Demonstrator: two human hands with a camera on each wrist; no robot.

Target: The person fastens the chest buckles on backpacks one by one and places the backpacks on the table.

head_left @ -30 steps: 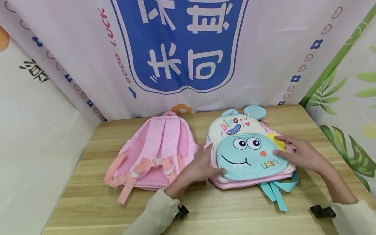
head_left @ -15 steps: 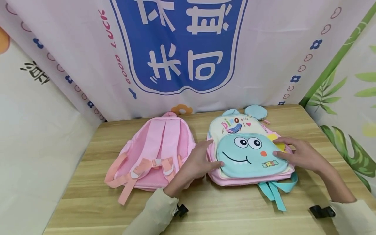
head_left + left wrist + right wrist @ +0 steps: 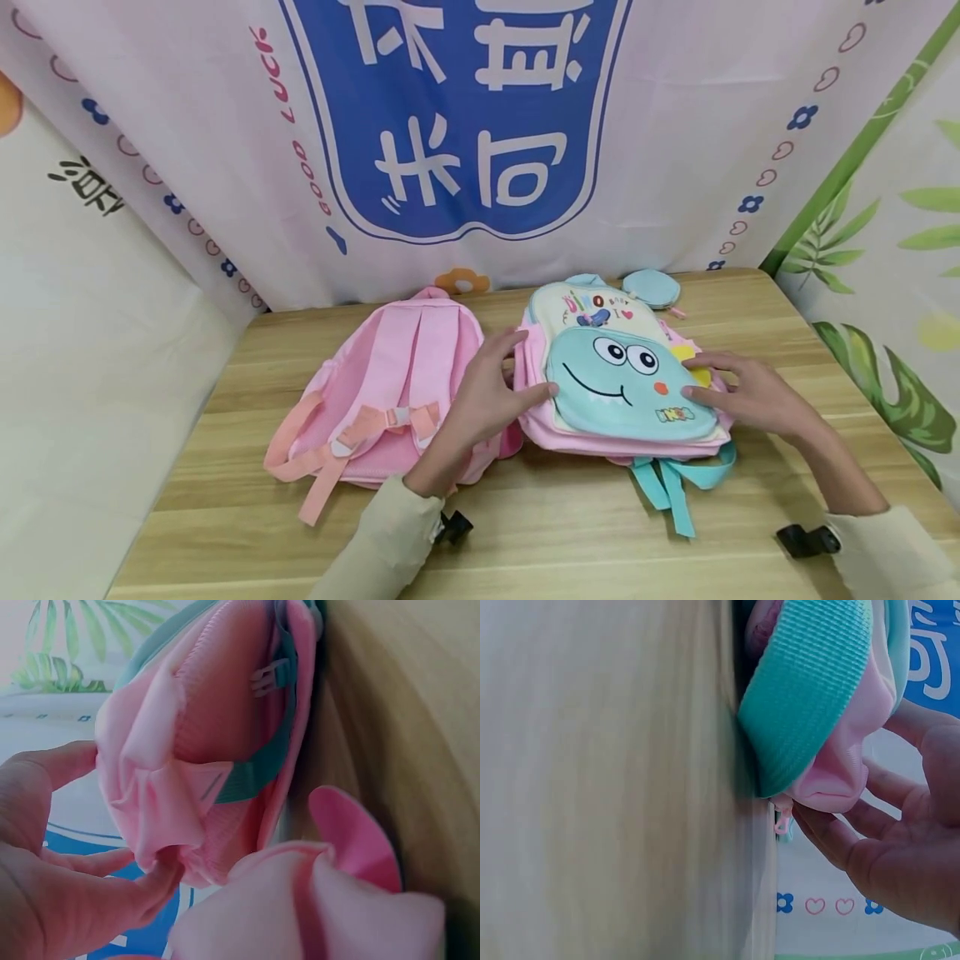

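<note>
A cartoon-face backpack point(image 3: 596, 379), rounded and made of soft pale blue, cream and pink fabric, is located just to the right of a pink fabric backpack point(image 3: 397, 358), which is laid straps-up on a wood-grain table point(image 3: 217, 500) and is taken as the landmark. The step in hand is judged to be two-handed positioning. The flank nearer the pink backpack is gripped by the left hand point(image 3: 483, 392), thumb and fingers clamped on the fabric; the far flank is likewise pinched by the right hand point(image 3: 768, 400). Whether the base is raised off the table cannot be told. For the next move, an even hold on both flanks appears to be required, so that the bag can be squared beside the pink backpack without twisting.

The printed face is turned upward. The pink side fabric is creased near the left fingers. Loose teal webbing straps point(image 3: 678, 500) are seen below the base.
</note>
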